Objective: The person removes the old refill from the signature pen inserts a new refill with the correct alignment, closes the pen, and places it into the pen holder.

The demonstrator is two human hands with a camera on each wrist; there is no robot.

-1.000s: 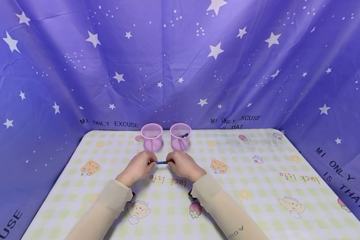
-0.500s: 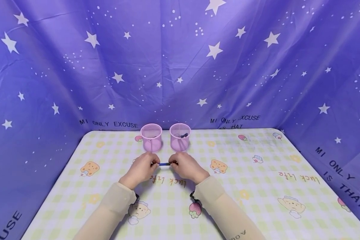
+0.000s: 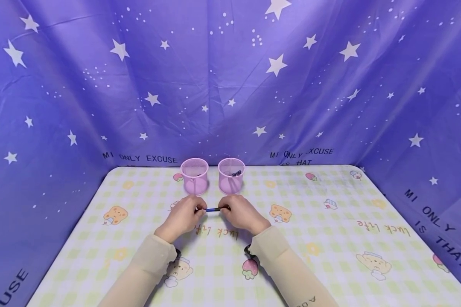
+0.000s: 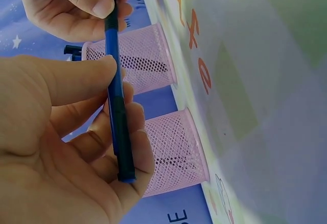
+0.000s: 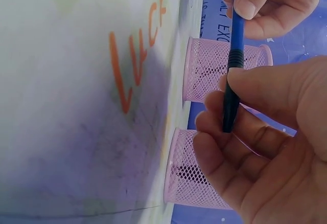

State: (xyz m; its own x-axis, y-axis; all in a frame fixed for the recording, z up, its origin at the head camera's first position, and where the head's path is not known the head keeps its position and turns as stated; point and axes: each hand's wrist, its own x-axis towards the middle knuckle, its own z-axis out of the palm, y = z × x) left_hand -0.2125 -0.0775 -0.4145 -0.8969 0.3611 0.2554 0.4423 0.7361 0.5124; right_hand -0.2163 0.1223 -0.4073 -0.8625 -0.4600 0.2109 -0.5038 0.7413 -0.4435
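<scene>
A blue and black pen [image 3: 213, 209] lies level between both hands, above the table. My left hand [image 3: 182, 216] pinches its clip end between thumb and fingers; in the left wrist view that pen [image 4: 118, 106] crosses the curled fingers. The dark grip near the tip is pinched by my right hand [image 3: 242, 213], and the pen's tapered black tip [image 5: 229, 119] shows past the thumb in the right wrist view. Just beyond the hands stand two pink mesh pen holders, a left one [image 3: 195, 185] and a right one [image 3: 230, 184].
Dark pen ends [image 3: 236, 173] show inside the right holder; something dark lies low in the left one. A checked cloth with printed cartoons covers the table [image 3: 330, 238]. Behind and at both sides hangs a purple star-printed curtain [image 3: 230, 76].
Both hands have shifted slightly to the right and toward the person, carrying the pen with them. The grip of each hand looks the same, and the two holders stay in place.
</scene>
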